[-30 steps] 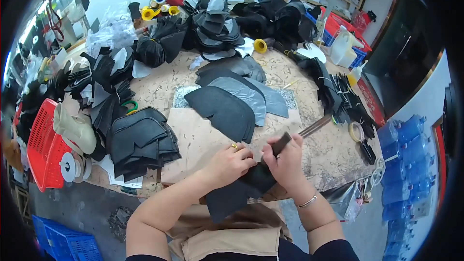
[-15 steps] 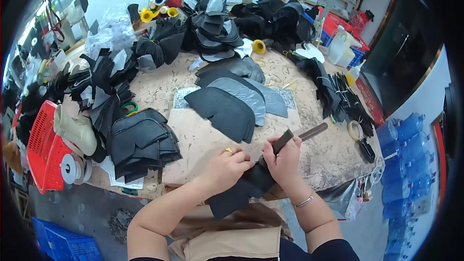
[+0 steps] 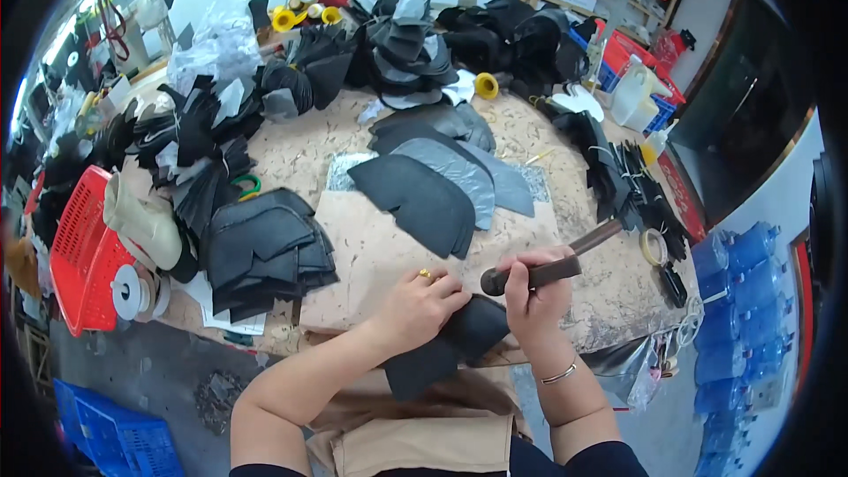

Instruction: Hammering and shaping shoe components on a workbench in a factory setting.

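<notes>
Hammer (image 3: 555, 271) has a dark head and brown handle.

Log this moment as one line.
left hand: touching black piece; right hand: gripping hammer; black piece: overhanging near edge of table; stacked black pieces: on table's left

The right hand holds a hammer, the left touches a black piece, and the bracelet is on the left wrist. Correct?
Wrong side: the head view shows the bracelet on the right wrist. The right hand holds the hammer; the left hand touches the black piece.
</notes>
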Available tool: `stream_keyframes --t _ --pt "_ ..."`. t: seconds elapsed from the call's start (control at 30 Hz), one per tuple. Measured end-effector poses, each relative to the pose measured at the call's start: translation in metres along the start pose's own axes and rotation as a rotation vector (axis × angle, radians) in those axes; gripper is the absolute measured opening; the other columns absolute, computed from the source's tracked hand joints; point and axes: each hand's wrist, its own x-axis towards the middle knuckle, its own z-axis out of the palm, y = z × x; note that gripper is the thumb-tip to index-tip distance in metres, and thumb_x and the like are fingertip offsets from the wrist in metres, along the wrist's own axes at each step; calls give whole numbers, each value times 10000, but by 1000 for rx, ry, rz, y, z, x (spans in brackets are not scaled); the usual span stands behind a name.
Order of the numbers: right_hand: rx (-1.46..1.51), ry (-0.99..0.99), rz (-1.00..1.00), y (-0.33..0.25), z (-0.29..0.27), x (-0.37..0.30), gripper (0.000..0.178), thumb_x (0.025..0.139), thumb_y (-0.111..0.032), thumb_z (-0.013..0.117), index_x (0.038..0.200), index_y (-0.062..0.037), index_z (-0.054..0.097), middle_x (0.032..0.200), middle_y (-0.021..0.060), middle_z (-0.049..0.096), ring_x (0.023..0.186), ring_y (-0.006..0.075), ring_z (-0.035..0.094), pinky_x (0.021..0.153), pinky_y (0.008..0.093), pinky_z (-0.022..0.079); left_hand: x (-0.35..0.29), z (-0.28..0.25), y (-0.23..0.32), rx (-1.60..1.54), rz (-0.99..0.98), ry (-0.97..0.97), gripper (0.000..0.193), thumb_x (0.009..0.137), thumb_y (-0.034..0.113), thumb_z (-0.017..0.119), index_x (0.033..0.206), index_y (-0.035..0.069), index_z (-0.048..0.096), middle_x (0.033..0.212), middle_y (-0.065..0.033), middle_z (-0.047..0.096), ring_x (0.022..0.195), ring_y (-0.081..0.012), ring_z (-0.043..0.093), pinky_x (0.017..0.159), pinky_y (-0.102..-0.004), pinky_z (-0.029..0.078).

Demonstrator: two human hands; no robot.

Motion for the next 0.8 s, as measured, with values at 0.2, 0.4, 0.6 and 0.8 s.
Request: stream_keyframes --t 0.2,0.4,0.6,0.8 --pt "-46 -59 -39 8 15 -10 74 803 -103 669 839 -81 608 750 40 645 738 260 584 829 397 374 -7 4 0 -126 -100 28 242 746 87 648 983 123 678 986 -28 620 994 -242 593 844 -350 486" --pt "58 -47 -21 2 8 -2 94 799 -125 693 804 -78 612 770 45 634 692 268 571 806 405 372 -7 -3 4 -76 -93 -41 220 768 78 637 984 105 672 1000 -48 609 984 -255 589 838 -366 485" --pt "-35 -20 -94 9 23 -15 128 803 -130 698 844 -73 591 800 45 643 737 256 596 797 397 377 -9 1 7 -76 -139 19 229 762 78 641 987 110 672 997 -44 603 984 -251 586 829 -371 475" --pt "-67 -49 -105 8 22 -13 140 812 -132 695 858 -71 577 803 40 640 736 261 592 801 399 380 -18 -5 8 -11 -137 65 281 755 99 602 1027 113 669 993 -27 604 985 -207 582 832 -351 450"
